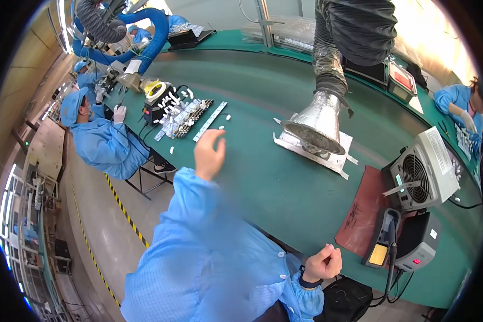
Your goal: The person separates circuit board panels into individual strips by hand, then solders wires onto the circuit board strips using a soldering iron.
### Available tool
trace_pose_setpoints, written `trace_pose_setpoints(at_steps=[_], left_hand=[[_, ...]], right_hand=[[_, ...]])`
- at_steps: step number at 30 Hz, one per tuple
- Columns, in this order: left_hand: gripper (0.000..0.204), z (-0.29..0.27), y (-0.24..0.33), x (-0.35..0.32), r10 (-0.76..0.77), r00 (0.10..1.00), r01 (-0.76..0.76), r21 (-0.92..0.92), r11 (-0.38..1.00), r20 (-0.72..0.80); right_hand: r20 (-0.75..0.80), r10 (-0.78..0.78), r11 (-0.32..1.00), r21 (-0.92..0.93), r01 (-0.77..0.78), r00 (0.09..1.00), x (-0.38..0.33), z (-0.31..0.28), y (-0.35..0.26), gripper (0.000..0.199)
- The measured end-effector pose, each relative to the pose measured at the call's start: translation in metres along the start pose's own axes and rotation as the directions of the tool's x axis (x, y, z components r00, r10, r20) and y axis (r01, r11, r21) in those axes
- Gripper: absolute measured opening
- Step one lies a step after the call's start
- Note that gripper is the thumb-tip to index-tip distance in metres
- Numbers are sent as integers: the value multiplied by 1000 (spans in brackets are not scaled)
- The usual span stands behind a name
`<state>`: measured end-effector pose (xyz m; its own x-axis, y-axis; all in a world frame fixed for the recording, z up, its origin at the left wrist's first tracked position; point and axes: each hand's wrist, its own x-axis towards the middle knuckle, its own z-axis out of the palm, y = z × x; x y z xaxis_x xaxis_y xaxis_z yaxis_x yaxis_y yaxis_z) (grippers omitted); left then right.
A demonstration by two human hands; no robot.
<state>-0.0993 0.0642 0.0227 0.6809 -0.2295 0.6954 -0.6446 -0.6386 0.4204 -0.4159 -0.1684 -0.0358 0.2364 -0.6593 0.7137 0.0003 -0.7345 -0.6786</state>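
Observation:
My left hand [209, 154] reaches forward over the green bench, fingers stretched out and thumb apart, with nothing visible in it. Just beyond its fingertips lies a narrow white strip [210, 120] with small marks along it. To the left of the strip, a cluster of circuit boards with white connectors [185, 115] is spread out. Small white pieces [228, 117] lie loose around them. My right hand [323, 263] is closed near the bench's front edge, its fingers curled in; whatever may be inside them is hidden.
A fume duct with a silver hood [316, 126] hangs over a white pad [342, 161]. On the right stand a fan unit [419, 169], a soldering station [417, 241] and its iron holder [382, 239], beside a brown mat [362, 209]. A co-worker [102, 139] sits at the left.

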Motion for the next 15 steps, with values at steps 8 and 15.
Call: trace_pose_setpoints(at_steps=[8,15], left_hand=[[33,31,-110,-4,-252,964,263,382,886,-82],[32,31,-117,-4,-308,948,301,514,803,-75]], right_hand=[[8,54,998,25,-54,999,-1,0,6,21],[2,114,993,23,-114,993,-1,-4,9,20]])
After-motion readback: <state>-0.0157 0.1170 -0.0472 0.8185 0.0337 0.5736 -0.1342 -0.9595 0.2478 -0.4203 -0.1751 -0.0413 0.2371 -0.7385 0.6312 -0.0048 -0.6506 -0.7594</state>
